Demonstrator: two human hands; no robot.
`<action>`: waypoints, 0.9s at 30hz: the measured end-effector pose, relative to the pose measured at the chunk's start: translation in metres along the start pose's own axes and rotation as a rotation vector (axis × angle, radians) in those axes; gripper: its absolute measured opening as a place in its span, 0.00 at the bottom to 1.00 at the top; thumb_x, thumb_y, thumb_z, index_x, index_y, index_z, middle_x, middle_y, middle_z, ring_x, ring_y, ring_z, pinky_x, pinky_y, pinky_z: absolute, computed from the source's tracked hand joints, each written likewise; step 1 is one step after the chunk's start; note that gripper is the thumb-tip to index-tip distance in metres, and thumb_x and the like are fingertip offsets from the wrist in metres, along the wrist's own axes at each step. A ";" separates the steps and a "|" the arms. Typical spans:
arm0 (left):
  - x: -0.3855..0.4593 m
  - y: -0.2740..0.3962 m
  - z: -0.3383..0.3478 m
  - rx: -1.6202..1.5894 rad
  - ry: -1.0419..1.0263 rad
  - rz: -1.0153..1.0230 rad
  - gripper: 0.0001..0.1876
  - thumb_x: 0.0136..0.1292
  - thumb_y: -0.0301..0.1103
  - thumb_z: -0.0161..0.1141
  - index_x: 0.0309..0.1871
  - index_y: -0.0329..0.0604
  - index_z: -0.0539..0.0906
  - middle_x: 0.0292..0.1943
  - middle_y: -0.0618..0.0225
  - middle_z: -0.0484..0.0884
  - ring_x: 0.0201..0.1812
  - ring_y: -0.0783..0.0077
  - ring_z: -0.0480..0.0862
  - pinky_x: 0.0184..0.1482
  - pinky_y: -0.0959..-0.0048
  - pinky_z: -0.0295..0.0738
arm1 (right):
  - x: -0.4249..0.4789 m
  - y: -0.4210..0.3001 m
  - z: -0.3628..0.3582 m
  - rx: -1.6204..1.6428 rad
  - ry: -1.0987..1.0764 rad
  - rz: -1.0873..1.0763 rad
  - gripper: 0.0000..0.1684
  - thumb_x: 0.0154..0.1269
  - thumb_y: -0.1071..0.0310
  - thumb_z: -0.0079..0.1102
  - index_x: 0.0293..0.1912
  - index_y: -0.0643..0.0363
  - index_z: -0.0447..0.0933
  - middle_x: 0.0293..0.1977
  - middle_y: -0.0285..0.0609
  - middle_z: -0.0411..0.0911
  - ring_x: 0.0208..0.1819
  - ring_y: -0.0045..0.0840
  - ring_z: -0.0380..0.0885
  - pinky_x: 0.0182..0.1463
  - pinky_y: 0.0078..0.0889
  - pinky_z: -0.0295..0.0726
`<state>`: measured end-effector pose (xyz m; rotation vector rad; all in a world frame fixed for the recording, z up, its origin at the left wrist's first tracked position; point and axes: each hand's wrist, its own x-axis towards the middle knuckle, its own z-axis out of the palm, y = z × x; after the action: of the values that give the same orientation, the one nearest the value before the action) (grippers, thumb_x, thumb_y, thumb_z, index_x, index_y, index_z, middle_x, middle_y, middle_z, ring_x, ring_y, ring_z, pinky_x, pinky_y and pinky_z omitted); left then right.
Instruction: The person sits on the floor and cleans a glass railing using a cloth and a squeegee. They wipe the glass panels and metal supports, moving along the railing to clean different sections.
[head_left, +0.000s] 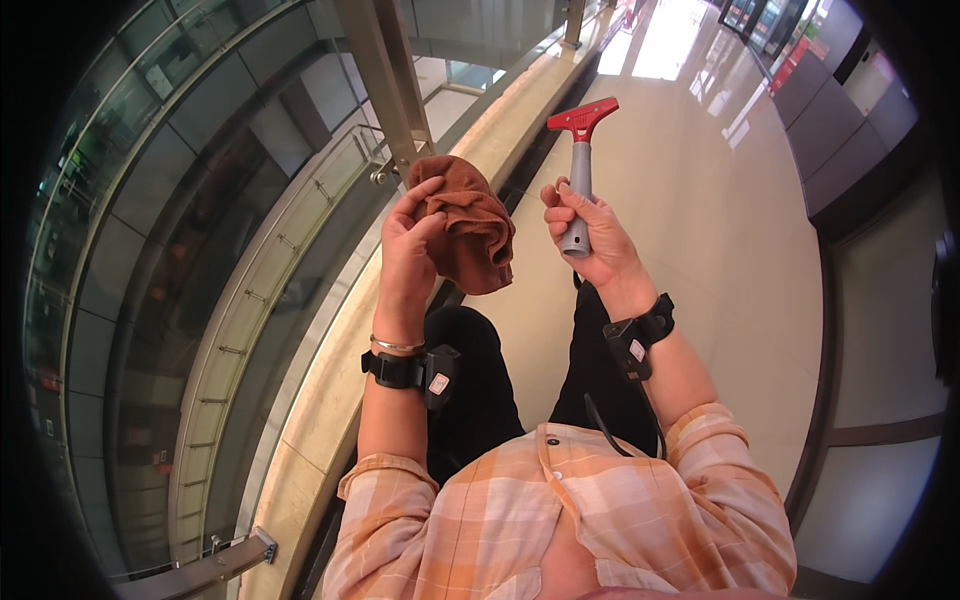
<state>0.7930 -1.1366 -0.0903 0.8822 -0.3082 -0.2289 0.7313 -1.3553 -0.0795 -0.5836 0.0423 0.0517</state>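
A bunched reddish-brown cloth hangs from my left hand, pinched between thumb and fingers near the metal railing post. My right hand grips the grey handle of a scraper, held upright with its red head pointing away from me. The cloth and the scraper are apart, both held above the walkway. A black device is strapped to each forearm.
A glass balustrade with a metal post runs along my left, over a pale stone ledge. Beyond it lies an open drop with lower railings. Glossy tile floor stretches ahead; dark-framed panels line the right.
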 end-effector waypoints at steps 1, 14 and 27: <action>0.002 -0.002 0.001 -0.003 -0.018 -0.025 0.25 0.51 0.14 0.50 0.56 0.26 0.70 0.49 0.54 0.78 0.49 0.66 0.81 0.53 0.73 0.75 | 0.004 0.002 -0.004 0.002 0.020 0.004 0.09 0.62 0.70 0.61 0.42 0.57 0.72 0.38 0.39 0.74 0.27 0.15 0.72 0.31 0.17 0.75; 0.033 -0.009 0.010 0.079 -0.078 -0.034 0.28 0.50 0.15 0.48 0.59 0.29 0.68 0.52 0.55 0.76 0.53 0.67 0.78 0.57 0.73 0.73 | 0.060 -0.006 -0.012 -0.053 -0.086 0.116 0.08 0.63 0.65 0.62 0.39 0.57 0.74 0.31 0.34 0.74 0.26 0.12 0.69 0.28 0.14 0.71; 0.034 -0.019 0.037 0.393 0.097 0.195 0.27 0.52 0.16 0.54 0.59 0.38 0.70 0.52 0.65 0.75 0.54 0.73 0.74 0.58 0.76 0.68 | 0.102 -0.011 -0.005 -0.871 -0.229 -0.169 0.12 0.58 0.68 0.65 0.39 0.65 0.78 0.32 0.35 0.79 0.32 0.13 0.76 0.35 0.16 0.74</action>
<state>0.8099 -1.1860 -0.0774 1.2383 -0.3530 0.0596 0.8339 -1.3633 -0.0834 -1.4449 -0.2656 -0.0324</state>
